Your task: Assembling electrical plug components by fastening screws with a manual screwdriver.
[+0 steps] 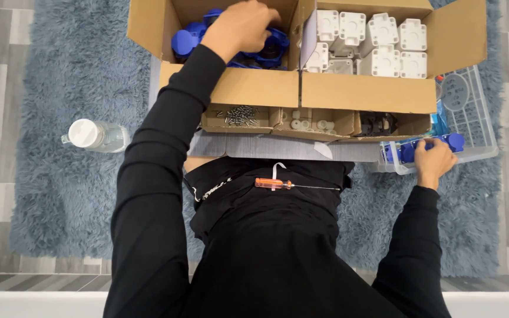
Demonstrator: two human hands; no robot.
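My left hand (241,26) reaches into the left cardboard box (148,26) and rests on a pile of blue plastic parts (187,40); its fingers curl over them, but whether it grips one is hidden. My right hand (432,160) holds a long blue plastic part (410,150) at the near rim of a clear plastic crate (478,126). An orange-handled screwdriver (273,184) lies across my lap.
A second cardboard box (363,91) holds several white plastic housings (378,44). Small open boxes in front hold screws (240,115), white round bits (310,123) and black parts (378,123). A capped water bottle (92,135) lies on the blue shaggy rug (72,194).
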